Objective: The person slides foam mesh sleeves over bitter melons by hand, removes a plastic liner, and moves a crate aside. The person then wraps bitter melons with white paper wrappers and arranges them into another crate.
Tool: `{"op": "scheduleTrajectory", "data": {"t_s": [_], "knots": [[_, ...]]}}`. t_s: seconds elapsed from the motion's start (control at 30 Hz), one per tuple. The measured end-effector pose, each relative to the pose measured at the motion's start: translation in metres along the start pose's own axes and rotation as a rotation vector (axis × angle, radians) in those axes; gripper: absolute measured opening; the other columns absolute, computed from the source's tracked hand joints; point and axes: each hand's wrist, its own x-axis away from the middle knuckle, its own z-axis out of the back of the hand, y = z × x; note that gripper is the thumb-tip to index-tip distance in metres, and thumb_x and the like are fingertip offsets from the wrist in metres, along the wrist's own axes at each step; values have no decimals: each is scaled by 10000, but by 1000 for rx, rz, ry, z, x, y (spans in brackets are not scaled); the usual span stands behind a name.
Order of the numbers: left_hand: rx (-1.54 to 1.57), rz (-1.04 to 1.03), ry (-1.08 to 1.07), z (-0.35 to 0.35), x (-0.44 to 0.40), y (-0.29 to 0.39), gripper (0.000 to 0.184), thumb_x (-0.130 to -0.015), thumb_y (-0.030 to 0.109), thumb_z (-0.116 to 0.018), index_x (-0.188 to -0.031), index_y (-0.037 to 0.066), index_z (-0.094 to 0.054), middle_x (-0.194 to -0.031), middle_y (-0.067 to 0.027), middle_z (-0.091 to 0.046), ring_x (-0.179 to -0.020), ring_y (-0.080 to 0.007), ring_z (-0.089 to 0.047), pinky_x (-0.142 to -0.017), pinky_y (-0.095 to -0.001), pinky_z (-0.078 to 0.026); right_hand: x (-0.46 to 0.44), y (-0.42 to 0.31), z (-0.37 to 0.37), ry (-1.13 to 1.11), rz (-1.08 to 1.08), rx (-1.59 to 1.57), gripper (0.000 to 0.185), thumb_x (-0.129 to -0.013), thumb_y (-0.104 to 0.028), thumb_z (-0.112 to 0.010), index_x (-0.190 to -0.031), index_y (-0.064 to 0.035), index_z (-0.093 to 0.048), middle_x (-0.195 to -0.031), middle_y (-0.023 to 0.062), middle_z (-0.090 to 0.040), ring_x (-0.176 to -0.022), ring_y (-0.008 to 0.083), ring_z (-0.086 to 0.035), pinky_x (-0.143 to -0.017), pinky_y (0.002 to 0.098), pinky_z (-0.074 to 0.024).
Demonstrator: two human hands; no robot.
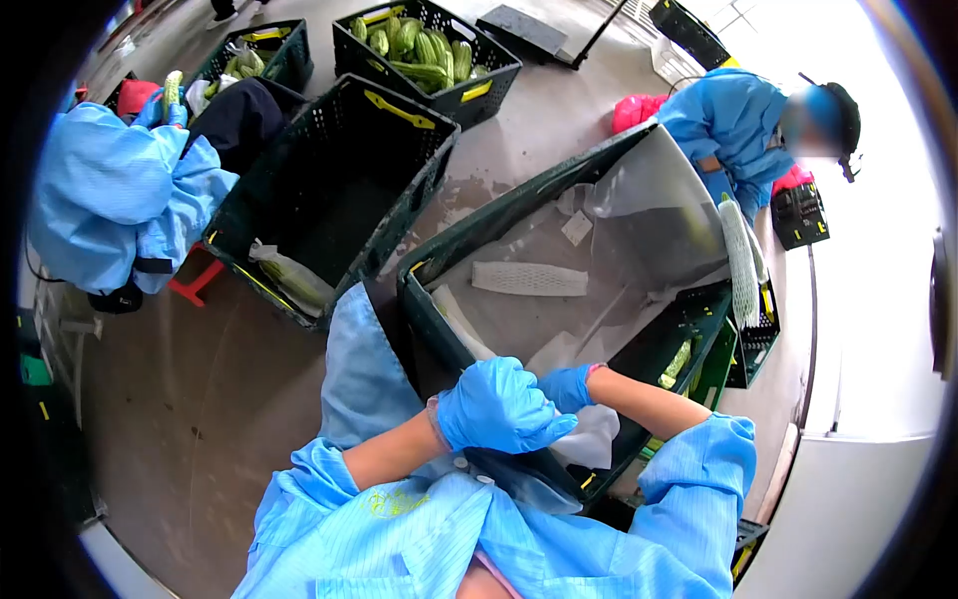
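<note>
Has the left hand [504, 406] curled into a fist over the near rim of the dark-green crate [434, 321], with the right hand [569, 387] just behind (partly hidden; cannot tell its grip). Has white sheeting [593, 439] just below the right hand, and a foam-net sleeve [529, 280] well ahead of both, lying on the liner [639, 230].

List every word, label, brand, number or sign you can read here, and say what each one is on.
No text here can be read.
Yellow-green marking on the wearer's blue smock: looks like lettering, too blurred to read.
Small white slip inside the lined crate: perhaps a label, any print too small to read.
</note>
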Motion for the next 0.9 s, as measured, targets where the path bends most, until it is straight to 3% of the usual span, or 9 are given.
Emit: {"op": "scheduleTrajectory", "data": {"t_s": [0.17,0.23,0.37,0.43,0.47,0.53,0.6,0.73,0.9], "knots": [[73,20,-66,8,-3,1,402,-807,335,-690,-491,171,-504,-463,-19,-417,-420,-173,-409,-421,-319,-298,14,34,-15,153,-274,175,313,-797,-299,-616,-1025,-99,-694,-958,191,-701,-893,408,-662,-792,479,-528],[102,1,-107,11,-5,1,405,-798,339,-695,-490,166,-498,-462,-19,-411,-422,-177,-407,-426,-325,-299,28,65,1,316,-357,142,322,-776,-300,-626,-1034,-127,-712,-998,159,-702,-914,386,-661,-795,463,-529],[182,-28,-150,7,-1,-3,338,-772,337,-715,-545,134,-569,-464,-25,-407,-430,-183,-419,-430,-333,-313,63,83,70,229,-580,-5,587,-812,-502,-652,-1252,-114,-645,-1208,152,-656,-1129,337,-608,-984,383,-462],[195,-16,-170,7,1,-2,283,-769,333,-720,-623,103,-644,-474,-24,-419,-435,-183,-425,-434,-328,-335,84,75,101,508,-451,-300,688,-820,-575,-638,-1253,-41,-627,-1225,169,-647,-1141,307,-609,-993,352,-455],[178,-13,-190,7,3,0,257,-761,339,-717,-680,99,-673,-509,-13,-455,-453,-172,-437,-454,-326,-355,85,67,111,677,-520,-314,576,-855,-520,-611,-1168,-40,-668,-1135,196,-671,-1046,337,-645,-924,376,-496],[147,-6,-230,7,5,0,263,-746,350,-712,-793,92,-729,-578,9,-527,-488,-150,-460,-493,-322,-394,47,96,126,910,-589,96,448,-881,-450,-579,-1059,-57,-698,-1014,220,-680,-929,379,-659,-843,428,-519],[173,-15,-174,5,-1,-1,246,-765,323,-718,-729,81,-702,-528,-8,-452,-468,-167,-436,-439,-317,-360,8,93,136,949,-564,229,363,-893,-384,-546,-987,-71,-702,-948,226,-670,-872,409,-647,-801,468,-516],[152,-26,-208,9,-3,0,269,-753,330,-716,-794,65,-720,-576,-10,-483,-511,-159,-460,-454,-315,-375,-76,61,114,811,-84,-103,303,-861,-292,-554,-931,-53,-727,-968,241,-685,-959,394,-662,-830,469,-527],[159,-28,-211,7,-1,-2,281,-777,330,-709,-793,49,-716,-571,-12,-491,-502,-158,-457,-459,-312,-375,-155,47,79,869,-134,-413,356,-904,-298,-549,-1139,-54,-656,-1135,226,-656,-1012,419,-634,-873,463,-495]]}}
